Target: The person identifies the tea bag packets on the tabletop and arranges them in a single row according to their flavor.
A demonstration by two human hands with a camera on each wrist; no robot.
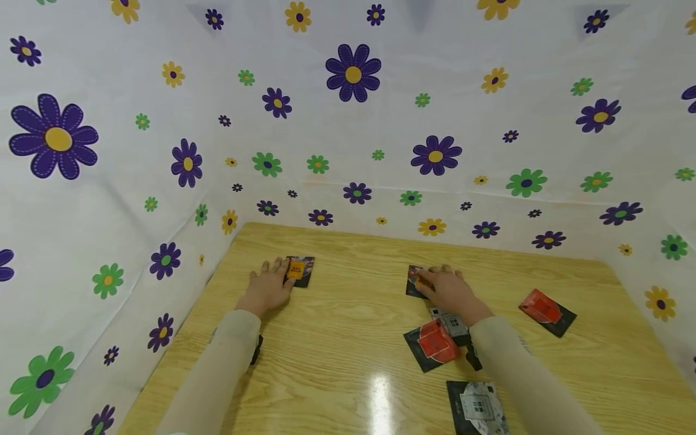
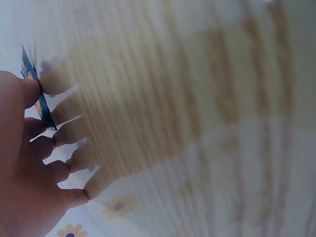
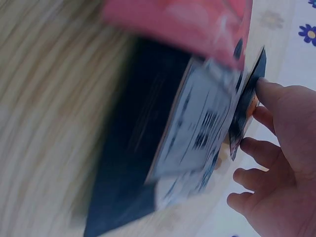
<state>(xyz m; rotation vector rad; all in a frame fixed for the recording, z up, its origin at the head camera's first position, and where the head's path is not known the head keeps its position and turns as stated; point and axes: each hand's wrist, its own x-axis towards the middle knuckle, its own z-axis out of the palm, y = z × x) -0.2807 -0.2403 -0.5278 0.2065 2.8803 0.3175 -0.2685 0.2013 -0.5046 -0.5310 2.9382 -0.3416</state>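
At the table's far left, my left hand (image 1: 267, 289) rests palm down with its fingers spread. Its thumb and forefinger touch a small flat black packet with an orange label (image 1: 296, 270). In the left wrist view the thumb crosses that packet (image 2: 45, 106), and the other fingertips meet the tabletop. My right hand (image 1: 450, 291) lies over a matching orange-labelled packet (image 1: 413, 288), its thumb and fingertips on the near face. Part of this packet is hidden under the fingers. The right wrist view shows the thumb near one end of the packet (image 3: 242, 116).
Close below my right wrist, a red-and-black packet (image 1: 432, 345) overlaps a grey-labelled one (image 1: 454, 324). Another grey-labelled packet (image 1: 478, 408) lies nearer, and a red one (image 1: 546, 311) farther right. Flower-printed white sheeting (image 1: 380, 127) walls the wooden table (image 1: 337, 338) at the back and sides.
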